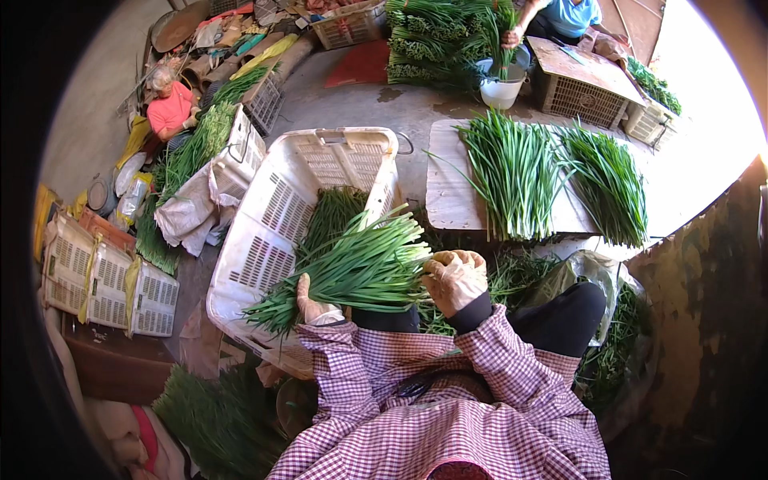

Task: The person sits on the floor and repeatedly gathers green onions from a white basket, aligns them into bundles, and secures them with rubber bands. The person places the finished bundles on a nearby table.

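My left hand (315, 303), in a pale glove, holds a thick bunch of green garlic chives (360, 258) from below, its thumb on top near the leafy end. The pale cut stems point right, towards my right hand (456, 279). That hand is gloved too, with fingers curled at the bunch's right side; whether it pinches any stems cannot be made out. Under the bunch and to its left stands a white plastic crate (273, 222) with more chives (336, 210) inside. Two piles of chives (516, 180) lie on a pale board (447, 174) at the right.
A person in a pink top (171, 111) sits at the left by a chive-laden crate (243, 141). At the top, a person in blue (570, 18) holds chives over a white bucket (501, 93) beside stacked bundles (420, 45). Loose leaves and a clear plastic bag (591, 270) lie near my legs.
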Available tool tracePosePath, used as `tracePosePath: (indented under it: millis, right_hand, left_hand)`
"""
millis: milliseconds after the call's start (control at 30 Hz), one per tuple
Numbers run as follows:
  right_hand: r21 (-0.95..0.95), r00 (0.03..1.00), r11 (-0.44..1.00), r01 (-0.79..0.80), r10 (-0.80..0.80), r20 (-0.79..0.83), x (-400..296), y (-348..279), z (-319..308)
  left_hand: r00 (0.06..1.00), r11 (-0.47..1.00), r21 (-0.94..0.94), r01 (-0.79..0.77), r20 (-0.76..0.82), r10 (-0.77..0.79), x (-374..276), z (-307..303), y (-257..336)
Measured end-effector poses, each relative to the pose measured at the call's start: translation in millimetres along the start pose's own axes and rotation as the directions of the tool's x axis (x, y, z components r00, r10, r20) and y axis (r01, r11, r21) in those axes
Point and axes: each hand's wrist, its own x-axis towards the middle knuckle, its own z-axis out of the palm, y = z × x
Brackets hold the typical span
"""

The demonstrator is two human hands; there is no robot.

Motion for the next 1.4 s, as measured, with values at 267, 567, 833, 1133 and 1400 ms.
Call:
tracePosePath:
  millis: [267,567,833,1133,1400]
  right_hand:
    - [0.624,0.934,0.716,-0.314,0.113,0.340,-11,23,35]
    - [0.738,0.715,-0.146,-0.659,0.182,0.675,-28,34,45]
    - [0.689,0.687,-0.093,-0.719,0.060,0.724,-37,13,15]
    - [0.869,0.866,0.172,-0.464,0.293,0.405,-60,21,55]
    - [0.828,0.903,0.387,-0.407,0.309,0.299,-38,34,31]
  left_hand:
    - [1.000,1.000,-0.002,-0.002,0.006,0.002,4,1,2]
    - [0.999,0.999,0.012,0.035,0.039,-0.036,-3,10,2]
    - [0.996,0.998,0.054,0.045,0.076,-0.049,-2,4,1]
    - [0.998,0.999,0.031,0.016,0.063,-0.018,11,-3,3]
    - [1.000,1.000,0.000,0.003,0.015,-0.003,18,-14,3]
